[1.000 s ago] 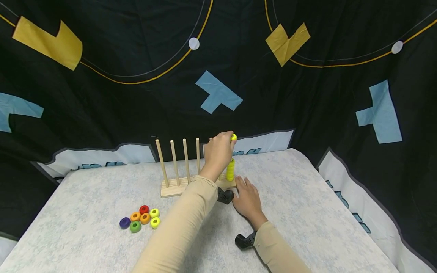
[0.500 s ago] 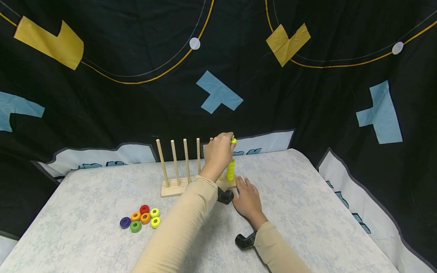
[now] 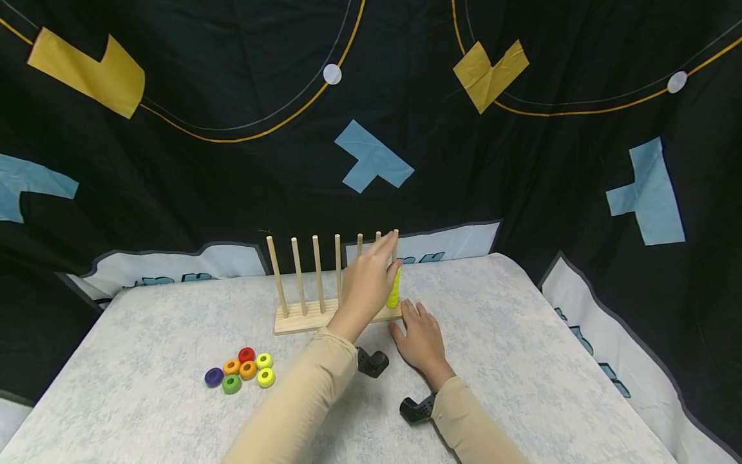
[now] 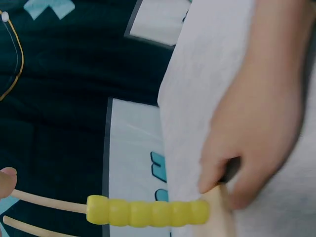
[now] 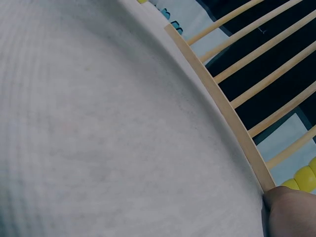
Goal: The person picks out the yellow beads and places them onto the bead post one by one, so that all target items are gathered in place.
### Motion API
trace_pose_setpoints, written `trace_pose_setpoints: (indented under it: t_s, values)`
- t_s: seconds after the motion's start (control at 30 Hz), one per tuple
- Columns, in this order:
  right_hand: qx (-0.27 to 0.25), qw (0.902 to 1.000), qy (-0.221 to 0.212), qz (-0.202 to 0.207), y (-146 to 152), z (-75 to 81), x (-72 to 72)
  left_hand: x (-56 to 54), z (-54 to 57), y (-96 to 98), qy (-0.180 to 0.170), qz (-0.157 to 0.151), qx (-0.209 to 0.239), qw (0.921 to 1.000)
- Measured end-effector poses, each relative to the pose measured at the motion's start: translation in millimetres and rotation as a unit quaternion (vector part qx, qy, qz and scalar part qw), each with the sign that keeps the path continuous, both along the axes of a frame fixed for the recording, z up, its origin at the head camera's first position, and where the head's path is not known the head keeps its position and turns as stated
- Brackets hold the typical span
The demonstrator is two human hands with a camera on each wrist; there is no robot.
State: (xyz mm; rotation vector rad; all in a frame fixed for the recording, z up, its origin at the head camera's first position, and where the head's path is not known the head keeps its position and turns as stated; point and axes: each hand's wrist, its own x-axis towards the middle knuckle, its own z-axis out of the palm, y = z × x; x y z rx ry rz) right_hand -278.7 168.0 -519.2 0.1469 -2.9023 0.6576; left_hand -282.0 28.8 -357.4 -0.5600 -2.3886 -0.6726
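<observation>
A wooden peg stand [image 3: 304,321] with a row of upright pegs stands toward the back of the table. Its rightmost peg carries a stack of yellow beads [image 3: 393,291], seen whole in the left wrist view. My left hand [image 3: 366,287] is beside that peg with fingers extended, nothing held in it. It hides the lower parts of some pegs, and one of its fingertips [image 4: 7,182] shows near the peg's tip. My right hand [image 3: 422,341] rests on the table and pinches the right end of the base between thumb and finger, as the left wrist view shows.
Left of my left forearm lie loose beads: purple [image 3: 214,377], green [image 3: 231,384], red [image 3: 246,355], two orange [image 3: 248,370] and two yellow [image 3: 266,377]. Black wrist mounts [image 3: 373,363] stick out from both wrists. A dark curtain [image 3: 261,187] hangs behind the table.
The yellow bead held at the rightmost peg's top has left my left hand, baring the peg tip. That hand has loosened and drawn slightly left and nearer. My right hand stays put.
</observation>
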Motion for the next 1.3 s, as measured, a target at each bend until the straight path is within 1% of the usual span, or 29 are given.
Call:
trace_pose_setpoints:
  t_s: [0.1,0.2,0.33,0.4,0.47,0.53,0.67,0.8,0.9,1.0,1.1,1.17,1.3]
  values:
    - [0.002,1.0,0.006,0.003,-0.9,-0.5,0.3,17.5,-10.4,-10.5,0.006,-0.01,0.009,0.9999]
    - [0.003,0.9999,0.01,0.002,-1.9,-0.8,0.9,34.3,-23.6,-23.4,0.006,-0.007,0.007,0.9999]
    - [0.004,1.0,0.009,-0.002,-2.8,-0.3,1.9,56.0,-42.1,-44.0,-0.001,-0.001,-0.005,1.0]
    - [0.004,1.0,0.006,-0.005,-2.5,-0.4,2.1,63.9,-51.1,-55.6,-0.012,0.003,-0.012,0.9998]
    - [0.001,1.0,0.004,-0.006,-2.3,-0.5,2.3,70.4,-59.2,-69.6,-0.031,0.01,-0.019,0.9993]
    - [-0.002,1.0,0.001,-0.006,-2.2,-0.5,2.5,75.8,-67.2,-85.8,-0.055,0.023,-0.025,0.9979]
    - [-0.003,1.0,0.0,-0.004,-2.1,-0.4,2.9,87.0,-81.3,-120.5,-0.106,0.066,-0.037,0.9915]
    - [-0.004,1.0,0.0,-0.003,-2.5,0.2,2.8,99.0,-93.1,-152.3,-0.136,0.107,-0.05,0.9835]
    - [-0.004,1.0,0.001,-0.002,-2.7,1.1,2.2,107.3,-99.3,-171.1,-0.155,0.131,-0.058,0.9774]
    - [-0.003,1.0,0.006,-0.002,-2.8,1.5,1.6,113.3,-101.9,-184.0,-0.185,0.151,-0.065,0.9689]
    - [0.006,1.0,0.005,-0.002,-2.8,1.3,1.1,116.2,-103.0,-192.1,-0.214,0.16,-0.075,0.9608]
    - [0.01,0.9999,0.005,-0.001,-3.0,0.9,1.0,117.2,-103.7,-195.3,-0.228,0.161,-0.078,0.957]
    - [0.013,0.9999,0.002,-0.001,-3.6,0.4,1.2,117.6,-105.7,-198.2,-0.241,0.163,-0.085,0.9528]
